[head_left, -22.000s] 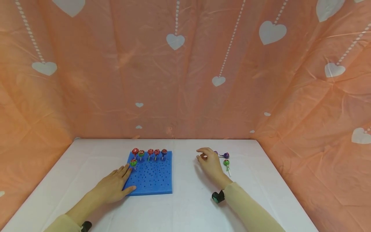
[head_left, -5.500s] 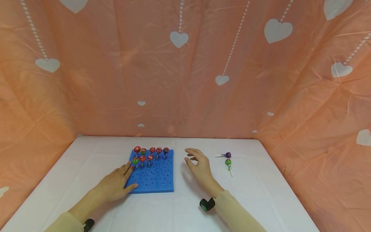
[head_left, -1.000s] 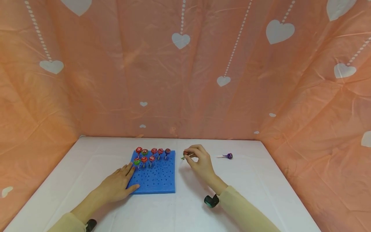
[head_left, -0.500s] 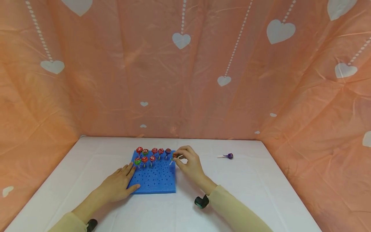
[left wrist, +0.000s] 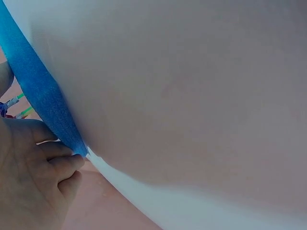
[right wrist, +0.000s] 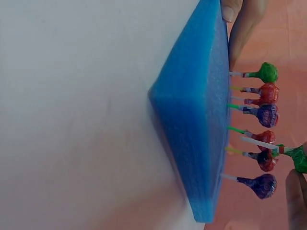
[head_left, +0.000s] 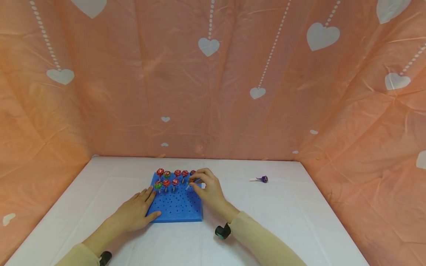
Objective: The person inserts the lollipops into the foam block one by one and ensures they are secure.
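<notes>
A blue foam board [head_left: 176, 205] dotted with small holes lies on the white table. Several wrapped lollipops [head_left: 175, 182] stand in it, in a back row and a shorter second row. Along the board's left edge rests my left hand [head_left: 133, 212], fingers extended and thumb on top. My right hand [head_left: 209, 190] pinches a green-wrapped lollipop [right wrist: 298, 157] by its head above the board's right rear part. Its white stick points at the board, and the right wrist view shows the stick's tip apart from the surface. Fingers partly hide the purple lollipop [right wrist: 264, 185] at the back right.
One purple lollipop [head_left: 264, 179] lies on its side on the white table [head_left: 283, 214], right of the board. An orange curtain [head_left: 226, 122] with white hearts rises behind the table and along both sides.
Since the oldest frame, two red-topped lollipops have joined the second row. The green one left the table in my right hand, which has just moved left over the board. My left hand stayed put.
</notes>
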### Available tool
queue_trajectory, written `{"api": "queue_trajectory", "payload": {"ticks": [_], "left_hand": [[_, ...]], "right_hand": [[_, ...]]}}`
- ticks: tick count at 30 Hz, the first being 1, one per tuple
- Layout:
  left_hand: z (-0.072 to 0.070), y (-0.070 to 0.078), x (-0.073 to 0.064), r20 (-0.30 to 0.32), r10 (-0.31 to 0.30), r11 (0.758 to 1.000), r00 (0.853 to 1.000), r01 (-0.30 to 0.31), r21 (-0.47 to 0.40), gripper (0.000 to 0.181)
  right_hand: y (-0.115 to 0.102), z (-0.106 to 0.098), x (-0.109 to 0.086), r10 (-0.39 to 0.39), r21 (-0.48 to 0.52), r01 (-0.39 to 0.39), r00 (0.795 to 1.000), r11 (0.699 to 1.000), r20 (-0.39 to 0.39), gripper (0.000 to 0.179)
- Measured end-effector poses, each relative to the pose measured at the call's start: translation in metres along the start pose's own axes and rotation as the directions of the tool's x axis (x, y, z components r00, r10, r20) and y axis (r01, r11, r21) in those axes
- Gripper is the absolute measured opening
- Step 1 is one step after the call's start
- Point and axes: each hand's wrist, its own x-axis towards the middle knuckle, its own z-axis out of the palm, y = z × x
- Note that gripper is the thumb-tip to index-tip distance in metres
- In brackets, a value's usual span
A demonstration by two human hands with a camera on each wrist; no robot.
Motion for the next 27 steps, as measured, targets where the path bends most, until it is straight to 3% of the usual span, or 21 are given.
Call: {"api": "queue_trajectory", "payload": {"ticks": [20, 27], "left_hand": [[-0.001, 0.001, 0.001, 0.000, 0.005, 1.000, 1.000, -0.005, 0.004, 0.083], [0.003, 0.000, 0.001, -0.032, 0.018, 1.000, 0.999, -0.017, 0.018, 0.083]], "right_hand": [[0.006, 0.022, 0.003, 0.046, -0.036, -0.043, 0.995, 0.998, 0.084, 0.015], [0.003, 0.023, 0.006, 0.127, -0.078, -0.115, 0.978, 0.990, 0.164, 0.018]]}}
